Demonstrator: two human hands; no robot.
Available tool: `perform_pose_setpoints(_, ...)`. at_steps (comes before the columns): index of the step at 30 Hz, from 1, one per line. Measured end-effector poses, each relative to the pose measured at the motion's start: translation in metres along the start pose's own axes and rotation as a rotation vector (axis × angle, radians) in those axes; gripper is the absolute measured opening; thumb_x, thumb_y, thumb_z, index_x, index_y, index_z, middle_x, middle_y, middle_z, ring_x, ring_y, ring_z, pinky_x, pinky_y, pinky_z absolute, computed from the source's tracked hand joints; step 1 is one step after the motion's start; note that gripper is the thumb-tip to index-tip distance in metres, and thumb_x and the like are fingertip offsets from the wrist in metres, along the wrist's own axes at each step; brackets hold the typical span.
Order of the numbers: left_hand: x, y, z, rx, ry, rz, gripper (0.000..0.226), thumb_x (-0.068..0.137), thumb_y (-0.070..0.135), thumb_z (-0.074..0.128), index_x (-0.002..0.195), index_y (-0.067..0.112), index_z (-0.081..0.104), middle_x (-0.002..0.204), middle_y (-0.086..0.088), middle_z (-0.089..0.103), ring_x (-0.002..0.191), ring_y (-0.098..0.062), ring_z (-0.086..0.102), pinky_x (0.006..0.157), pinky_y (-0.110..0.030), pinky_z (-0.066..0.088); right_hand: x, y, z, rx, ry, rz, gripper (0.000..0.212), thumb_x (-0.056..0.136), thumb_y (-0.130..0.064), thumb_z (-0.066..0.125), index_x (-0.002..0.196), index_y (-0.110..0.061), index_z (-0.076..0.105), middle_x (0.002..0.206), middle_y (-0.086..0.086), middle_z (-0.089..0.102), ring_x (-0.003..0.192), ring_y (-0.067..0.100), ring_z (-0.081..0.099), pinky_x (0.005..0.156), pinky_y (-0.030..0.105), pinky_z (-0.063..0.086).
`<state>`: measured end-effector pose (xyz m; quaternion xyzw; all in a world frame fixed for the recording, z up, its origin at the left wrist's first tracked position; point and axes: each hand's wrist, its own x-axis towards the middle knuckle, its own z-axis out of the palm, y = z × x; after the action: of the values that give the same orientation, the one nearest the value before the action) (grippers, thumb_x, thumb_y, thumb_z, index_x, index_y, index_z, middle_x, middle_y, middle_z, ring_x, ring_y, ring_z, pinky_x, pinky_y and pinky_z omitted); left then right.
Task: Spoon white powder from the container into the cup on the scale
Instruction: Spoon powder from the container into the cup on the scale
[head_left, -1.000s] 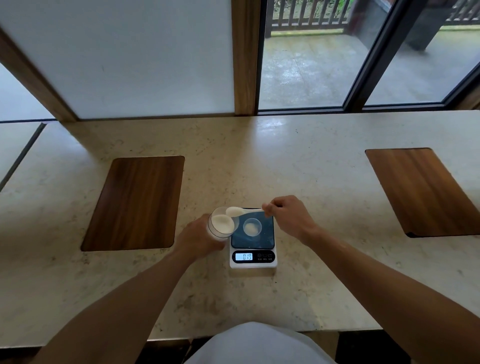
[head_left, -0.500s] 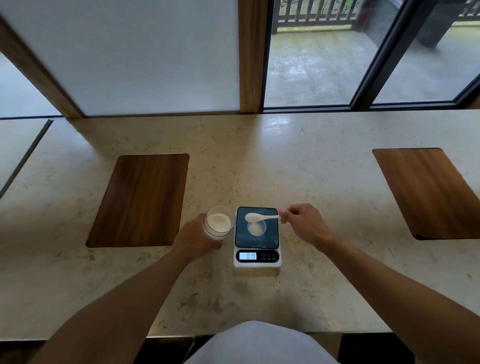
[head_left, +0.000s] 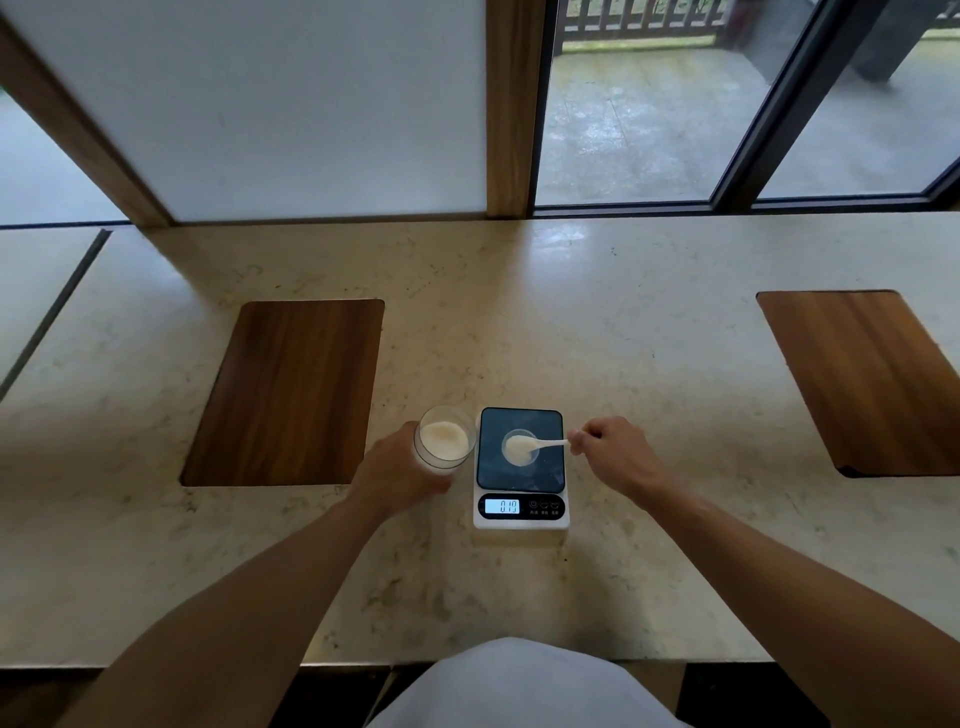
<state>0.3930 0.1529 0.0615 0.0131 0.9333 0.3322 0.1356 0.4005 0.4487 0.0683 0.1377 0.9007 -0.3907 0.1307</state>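
Right hand (head_left: 610, 451) fingers (head_left: 581, 441) pinched shut on the handle end of a white plastic spoon (head_left: 535, 444); thumb side hidden, so exact contact points unclear. Spoon small, glossy, bowl loaded with a heap of white powder (head_left: 518, 446). Long axis roughly horizontal across the view, handle to the right at the hand, bowl pointing left, sitting directly over the clear cup (head_left: 519, 447). Cannot tell whether bowl touches the rim. Cup low, transparent, some powder already at the bottom, centred on the dark platform of the scale (head_left: 521, 467); lit display reads about 0.19, digits soft. Left hand (head_left: 402, 470) wrapped around the side of the clear container (head_left: 445, 439), just left of the scale, tilted slightly toward the scale, white powder filling it near the top. Both on the pale stone counter (head_left: 623, 322), 2 dark wood boards well apart, left board (head_left: 288, 389) and right board (head_left: 872, 382). Versus 0.5 s ago: spoon bowl moved down from the platform's far-left area to over the cup, hand shifted with it; container grip unchanged. Versus 1 s ago: spoon then at the container mouth.
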Motion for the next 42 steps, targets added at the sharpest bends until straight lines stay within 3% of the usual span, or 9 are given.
perform_pose_setpoints(17,-0.001,0.002,-0.003,-0.012,-0.010,0.001,0.070,0.060,0.050,0.081,0.120,0.024,0.055,0.114,-0.001,0.068,0.098,-0.022,0.065,0.085,-0.038,0.053,0.002,0.000,0.010,-0.036,0.042,-0.020,0.030,0.097,-0.026,0.057,0.080,-0.009,0.075,0.065,0.003,0.066,0.054,0.014,0.054,0.051,0.024,0.040)
perform_pose_setpoints(28,-0.001,0.001,-0.003,-0.028,-0.027,-0.016,0.074,0.060,0.051,0.080,0.124,0.022,0.053,0.117,-0.001,0.067,0.102,-0.023,0.064,0.089,-0.044,0.053,0.003,0.002,0.008,-0.122,0.107,-0.082,0.030,0.097,-0.029,0.058,0.082,-0.009,0.074,0.070,0.001,0.067,0.060,0.013,0.060,0.057,0.025,0.047)
perform_pose_setpoints(38,-0.001,0.002,-0.003,0.005,-0.004,0.006,0.071,0.064,0.046,0.083,0.123,0.020,0.053,0.116,-0.004,0.068,0.099,-0.025,0.065,0.085,-0.039,0.053,0.001,0.002,0.011,-0.185,0.159,-0.132,0.026,0.097,-0.030,0.059,0.082,-0.013,0.071,0.069,-0.001,0.066,0.057,0.006,0.057,0.050,0.020,0.042)
perform_pose_setpoints(42,-0.001,0.002,-0.003,-0.010,-0.007,0.010,0.070,0.062,0.048,0.081,0.121,0.023,0.054,0.115,-0.003,0.069,0.098,-0.023,0.065,0.084,-0.036,0.051,-0.001,-0.001,0.012,-0.193,0.158,-0.162,0.024,0.097,-0.029,0.059,0.085,-0.012,0.071,0.070,0.000,0.067,0.058,0.009,0.058,0.055,0.025,0.051)
